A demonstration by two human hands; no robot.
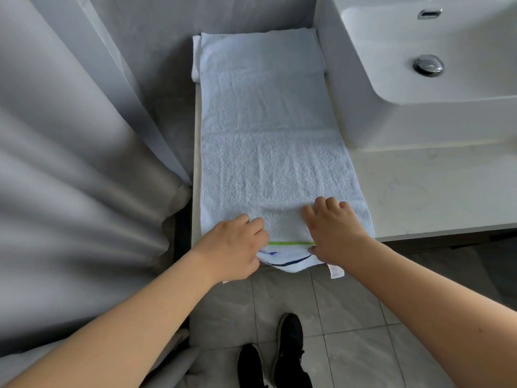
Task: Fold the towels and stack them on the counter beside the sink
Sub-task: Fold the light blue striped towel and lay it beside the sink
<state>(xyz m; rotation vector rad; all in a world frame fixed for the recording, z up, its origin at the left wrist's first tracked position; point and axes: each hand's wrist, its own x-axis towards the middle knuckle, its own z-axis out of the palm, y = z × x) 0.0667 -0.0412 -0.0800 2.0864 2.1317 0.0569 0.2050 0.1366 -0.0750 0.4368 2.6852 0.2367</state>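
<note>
Pale-blue terry towel (pixel 268 152) lies lengthwise along my white stone counter's (pixel 419 191) left edge; my left hand (pixel 232 245) and right hand (pixel 335 231) each pinch its near hem.

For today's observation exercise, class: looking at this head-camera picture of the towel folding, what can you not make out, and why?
- Fingers of the left hand: curled under, hidden by the hand's own back.
- Near edge of the blue towel: partly covered by both hands, including the right hand.
- White towel underneath: only a strip shows; the blue towel covers the rest.
- Sink: cut off by the right edge; no tap in view.
</note>
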